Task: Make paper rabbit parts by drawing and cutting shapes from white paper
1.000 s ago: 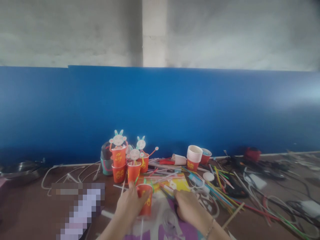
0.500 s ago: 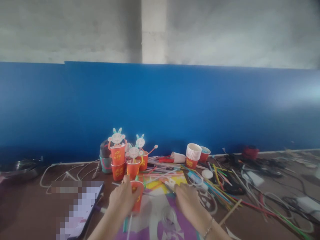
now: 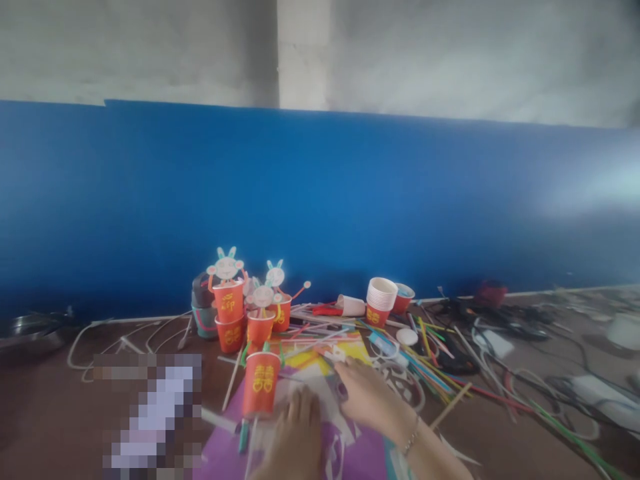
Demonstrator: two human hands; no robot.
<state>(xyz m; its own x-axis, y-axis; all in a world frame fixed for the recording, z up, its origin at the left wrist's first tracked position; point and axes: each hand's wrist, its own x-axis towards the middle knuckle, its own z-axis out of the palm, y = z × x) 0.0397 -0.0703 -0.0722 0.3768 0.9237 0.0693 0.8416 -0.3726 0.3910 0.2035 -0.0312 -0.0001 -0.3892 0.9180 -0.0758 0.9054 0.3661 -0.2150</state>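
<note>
A red paper cup (image 3: 261,387) with yellow characters stands upright on the purple sheet (image 3: 363,453), clear of both hands. Just right of it, my left hand (image 3: 295,433) lies low over the sheet, blurred, its fingers stretched forward and holding nothing. My right hand (image 3: 367,397) is bent over the papers, thumb and fingers closed round a small dark-edged item that I cannot make out. Behind the cup are several red cups with paper rabbit figures, including a front rabbit (image 3: 263,295) and a stacked pair topped by another rabbit (image 3: 226,268).
A stack of white-rimmed cups (image 3: 383,297) stands at the back. Coloured sticks (image 3: 430,373), a blue tube-like item (image 3: 385,345) and a white disc (image 3: 407,337) lie to the right, with cables (image 3: 560,353) beyond. A blue partition (image 3: 320,200) closes the back.
My left hand has let go of the red cup and moved right and nearer over the sheet. The cup now stands by itself. My right hand stays in nearly the same place.
</note>
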